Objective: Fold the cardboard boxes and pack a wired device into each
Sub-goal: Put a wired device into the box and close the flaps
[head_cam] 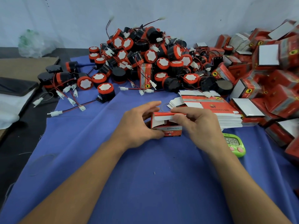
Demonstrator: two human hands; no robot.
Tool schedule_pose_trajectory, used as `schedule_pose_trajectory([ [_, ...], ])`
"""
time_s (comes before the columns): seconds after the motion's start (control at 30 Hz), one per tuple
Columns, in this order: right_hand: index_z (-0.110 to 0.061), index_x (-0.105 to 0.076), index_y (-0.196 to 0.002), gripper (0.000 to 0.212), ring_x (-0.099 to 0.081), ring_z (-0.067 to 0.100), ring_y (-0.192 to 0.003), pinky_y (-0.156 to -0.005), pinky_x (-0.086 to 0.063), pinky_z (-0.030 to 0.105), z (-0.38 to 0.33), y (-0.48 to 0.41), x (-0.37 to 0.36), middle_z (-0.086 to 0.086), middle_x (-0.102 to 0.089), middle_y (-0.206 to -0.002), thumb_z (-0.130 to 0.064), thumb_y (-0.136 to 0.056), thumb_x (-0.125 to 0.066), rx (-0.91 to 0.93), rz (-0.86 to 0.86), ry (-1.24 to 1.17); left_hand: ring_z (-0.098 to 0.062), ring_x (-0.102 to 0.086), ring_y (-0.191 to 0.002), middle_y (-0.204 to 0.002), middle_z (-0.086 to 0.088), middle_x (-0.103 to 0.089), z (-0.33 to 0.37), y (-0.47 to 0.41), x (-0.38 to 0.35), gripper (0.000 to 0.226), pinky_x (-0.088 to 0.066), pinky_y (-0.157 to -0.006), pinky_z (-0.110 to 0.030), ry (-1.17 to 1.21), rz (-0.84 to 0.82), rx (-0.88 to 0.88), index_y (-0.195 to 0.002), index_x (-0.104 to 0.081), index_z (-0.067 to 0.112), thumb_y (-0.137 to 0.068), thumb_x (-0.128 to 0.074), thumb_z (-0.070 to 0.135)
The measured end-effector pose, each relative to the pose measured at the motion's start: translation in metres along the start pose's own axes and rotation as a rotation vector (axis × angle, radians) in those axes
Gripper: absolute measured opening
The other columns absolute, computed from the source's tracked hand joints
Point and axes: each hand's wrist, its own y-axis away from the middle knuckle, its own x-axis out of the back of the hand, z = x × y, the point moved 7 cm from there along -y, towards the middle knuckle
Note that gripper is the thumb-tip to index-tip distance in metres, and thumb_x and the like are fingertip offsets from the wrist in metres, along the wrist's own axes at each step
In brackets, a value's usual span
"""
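A small red and white cardboard box (168, 126) lies on the blue cloth (145, 175) in the middle. My left hand (139, 126) grips its left end, thumb low on the front face. My right hand (199, 125) pinches the white top flap from the right, fingers curled over it. The inside of the box is mostly hidden. Behind it rises a big heap of black and red wired devices (145, 62) with white plugs. A stack of flat unfolded boxes (210, 109) lies just right of my hands.
Folded red boxes (267, 75) pile up along the right side. A green digital timer (234, 144) sits by my right wrist. Loose devices and plugs (71, 94) trail off the cloth's left edge. A clear plastic bag (34, 44) and brown cardboard (27, 67) lie far left.
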Motion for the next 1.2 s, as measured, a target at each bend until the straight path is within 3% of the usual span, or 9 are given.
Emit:
schedule_pose_trajectory([
  [0.1, -0.035, -0.081, -0.105, 0.020, -0.069, 0.000, -0.103, -0.092, -0.056, 0.028, 0.002, 0.002, -0.002, -0.021, -0.076, -0.106, -0.026, -0.087, -0.078, -0.040, -0.004, -0.078, 0.010, -0.062, -0.118, -0.128, 0.023, -0.068, 0.003, 0.000, 0.001, 0.085, -0.051, -0.106, -0.024, -0.061, 0.057, -0.004, -0.139, -0.063, 0.041, -0.059, -0.094, 0.039],
  [0.2, -0.037, -0.081, -0.103, 0.027, -0.062, -0.009, -0.114, -0.098, -0.050, 0.019, 0.000, 0.004, -0.007, -0.017, -0.073, -0.120, -0.015, -0.086, -0.078, -0.051, -0.017, -0.135, 0.008, -0.063, -0.115, -0.127, 0.020, -0.070, 0.004, 0.000, 0.000, 0.074, -0.050, -0.100, -0.015, -0.082, 0.085, -0.012, -0.134, -0.068, 0.038, -0.066, -0.096, 0.039],
  [0.27, -0.039, -0.080, -0.099, 0.032, -0.059, -0.011, -0.117, -0.099, -0.043, 0.010, -0.004, 0.004, -0.008, -0.017, -0.074, -0.115, -0.010, -0.086, -0.078, -0.020, 0.009, -0.103, 0.009, -0.063, -0.112, -0.123, 0.020, -0.071, 0.005, 0.000, 0.000, 0.068, -0.048, -0.093, -0.007, -0.095, 0.091, -0.021, -0.132, -0.069, 0.038, -0.069, -0.095, 0.041],
  [0.4, -0.032, -0.082, -0.101, 0.027, -0.059, -0.010, -0.113, -0.093, -0.036, 0.000, -0.007, 0.009, -0.010, -0.019, -0.074, -0.104, -0.009, -0.086, -0.079, 0.023, 0.074, -0.009, 0.009, -0.062, -0.115, -0.122, 0.022, -0.072, 0.006, -0.001, 0.002, 0.056, -0.049, -0.095, -0.011, -0.018, 0.045, -0.011, -0.129, -0.072, 0.040, -0.076, -0.079, 0.055],
  [0.57, -0.035, -0.080, -0.108, 0.023, -0.060, -0.011, -0.115, -0.100, -0.042, 0.010, -0.008, 0.016, -0.014, -0.021, -0.074, -0.111, -0.020, -0.091, -0.075, 0.024, 0.113, 0.039, 0.008, -0.066, -0.111, -0.113, 0.023, -0.075, 0.006, -0.003, 0.006, 0.027, -0.051, -0.092, -0.012, 0.053, 0.048, -0.040, -0.117, -0.075, 0.043, -0.094, -0.077, 0.031],
  [0.7, -0.032, -0.079, -0.114, 0.025, -0.054, -0.018, -0.117, -0.101, -0.034, 0.001, -0.009, 0.020, -0.017, -0.019, -0.073, -0.117, -0.019, -0.094, -0.072, 0.049, 0.104, 0.067, 0.010, -0.064, -0.114, -0.114, 0.029, -0.073, 0.007, -0.003, 0.006, 0.025, -0.048, -0.091, -0.008, 0.085, 0.018, -0.049, -0.112, -0.072, 0.051, -0.093, -0.076, 0.035],
  [0.8, -0.031, -0.077, -0.116, 0.026, -0.051, -0.011, -0.127, -0.110, -0.034, 0.009, -0.006, 0.021, -0.018, -0.017, -0.071, -0.123, -0.017, -0.095, -0.071, 0.047, 0.034, 0.069, 0.016, -0.057, -0.122, -0.117, 0.033, -0.069, 0.005, -0.003, 0.005, 0.023, -0.044, -0.100, -0.007, 0.123, -0.013, -0.028, -0.108, -0.073, 0.054, -0.087, -0.074, 0.046],
  [0.97, -0.032, -0.078, -0.114, 0.028, -0.052, -0.012, -0.128, -0.113, -0.037, 0.016, -0.002, 0.016, -0.016, -0.015, -0.072, -0.123, -0.013, -0.096, -0.069, 0.028, -0.032, 0.027, 0.017, -0.055, -0.123, -0.124, 0.026, -0.068, 0.003, -0.004, 0.003, 0.027, -0.043, -0.103, -0.010, 0.148, -0.017, -0.001, -0.104, -0.074, 0.056, -0.090, -0.078, 0.033],
  [1.2, -0.032, -0.081, -0.105, 0.028, -0.056, -0.013, -0.122, -0.104, -0.040, 0.007, 0.001, 0.012, -0.011, -0.018, -0.075, -0.111, -0.009, -0.093, -0.071, -0.003, -0.026, 0.011, 0.011, -0.058, -0.123, -0.130, 0.017, -0.069, 0.004, -0.003, 0.001, 0.027, -0.051, -0.102, -0.024, 0.239, -0.020, 0.034, -0.104, -0.082, 0.042, -0.091, -0.079, 0.019],
])
